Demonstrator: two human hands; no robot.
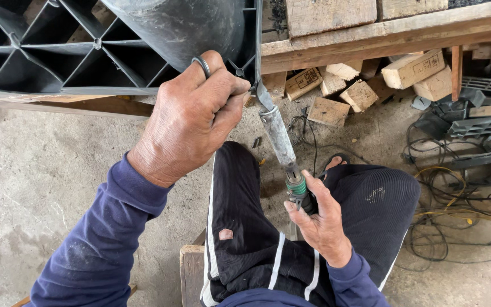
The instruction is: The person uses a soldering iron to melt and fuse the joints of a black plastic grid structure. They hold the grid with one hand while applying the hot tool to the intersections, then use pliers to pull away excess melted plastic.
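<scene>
At centre frame, one metal tool (278, 136) runs its long axis from lower right up to upper left, tip meeting the corner of one black plastic pallet (58, 51); left hand (191, 122), fingers curled shut, pinches that corner just beside the tip, so it is the nearer hand; right hand (319, 219) grips the tool's green-banded handle low down, fingers wrapped closed; six or so wood blocks (365, 79) lie on the floor (41, 165) at upper right.

My left grip (191, 122) covered the corner of the black plastic grid (58, 51) where the tool's metal tip (263, 98) met it, so the contact stayed hidden. My right grip (316, 219) hid the tool's handle. The grid ran off the top and left edges.
</scene>
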